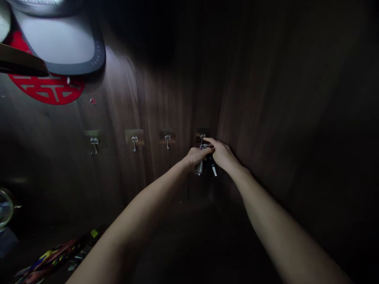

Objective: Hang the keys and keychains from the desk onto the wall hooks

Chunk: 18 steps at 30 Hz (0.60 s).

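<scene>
At the rightmost wall hook, both hands meet around a bunch of keys on a metal ring. My left hand is closed on the ring, its thumb pointing right. My right hand closes on the bunch from the other side, with its index finger stretched up to the hook. Below the fingers dangle a key blade and a shiny metal piece. The ring lies at the hook's lower end; whether it is looped over the hook I cannot tell.
Three more metal hooks line the dark wood panel to the left. A grey rounded device overlaps a red paper-cut decoration at upper left. Colourful cords or straps lie at lower left.
</scene>
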### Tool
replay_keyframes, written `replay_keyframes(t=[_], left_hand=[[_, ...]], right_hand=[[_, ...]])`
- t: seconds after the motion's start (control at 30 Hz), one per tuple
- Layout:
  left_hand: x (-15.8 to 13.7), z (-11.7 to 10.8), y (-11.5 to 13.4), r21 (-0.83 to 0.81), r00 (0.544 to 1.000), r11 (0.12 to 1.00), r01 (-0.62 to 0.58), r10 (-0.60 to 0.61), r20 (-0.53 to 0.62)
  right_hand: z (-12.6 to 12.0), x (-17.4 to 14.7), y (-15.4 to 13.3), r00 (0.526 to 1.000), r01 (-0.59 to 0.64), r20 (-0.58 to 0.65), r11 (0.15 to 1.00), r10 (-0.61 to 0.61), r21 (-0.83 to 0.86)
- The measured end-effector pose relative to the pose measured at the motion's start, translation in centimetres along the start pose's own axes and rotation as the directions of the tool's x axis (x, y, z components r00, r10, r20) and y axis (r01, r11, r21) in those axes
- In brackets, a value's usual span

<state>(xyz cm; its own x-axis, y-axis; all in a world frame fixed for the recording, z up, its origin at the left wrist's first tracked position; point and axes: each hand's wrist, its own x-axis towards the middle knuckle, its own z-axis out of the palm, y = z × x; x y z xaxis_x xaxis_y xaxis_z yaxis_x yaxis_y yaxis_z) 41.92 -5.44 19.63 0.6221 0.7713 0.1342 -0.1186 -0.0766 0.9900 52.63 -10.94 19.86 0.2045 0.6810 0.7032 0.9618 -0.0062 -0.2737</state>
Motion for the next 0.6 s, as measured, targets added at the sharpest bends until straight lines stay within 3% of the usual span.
replay_keyframes(t=[0.17,0.27,0.33,0.43,0.53,0.6], left_hand=[[-0.5,-0.8,1.9,-0.043,0.996,0.998,-0.048,0.051,0.067],[-2.7,-2.7,1.0,0.040,0.997,0.999,-0.020,0.017,0.070],[-5.3,-4.8,-1.1,0.139,0.996,0.989,0.046,-0.057,0.075],[-10.0,-8.7,-5.3,0.238,0.976,0.950,0.202,-0.215,0.031],[-14.8,-13.0,-9.3,0.314,0.966,0.913,0.258,-0.246,-0.078],[-17.5,-15.7,-11.3,0.358,0.968,0.900,0.249,-0.221,-0.118]], right_hand=[[-1.2,0.9,0.0,0.996,-0.013,0.084,0.999,0.010,0.034],[-1.1,1.1,0.2,0.990,-0.092,0.111,0.995,0.087,0.045],[-0.8,0.9,0.3,0.989,-0.117,0.098,0.992,0.112,0.046],[-0.2,-0.5,-0.1,0.998,-0.060,0.015,0.996,0.059,0.060],[1.4,-3.3,-1.0,0.994,0.029,-0.108,0.989,-0.013,0.142],[3.3,-5.8,-1.8,0.994,0.068,-0.100,0.970,-0.046,0.231]])
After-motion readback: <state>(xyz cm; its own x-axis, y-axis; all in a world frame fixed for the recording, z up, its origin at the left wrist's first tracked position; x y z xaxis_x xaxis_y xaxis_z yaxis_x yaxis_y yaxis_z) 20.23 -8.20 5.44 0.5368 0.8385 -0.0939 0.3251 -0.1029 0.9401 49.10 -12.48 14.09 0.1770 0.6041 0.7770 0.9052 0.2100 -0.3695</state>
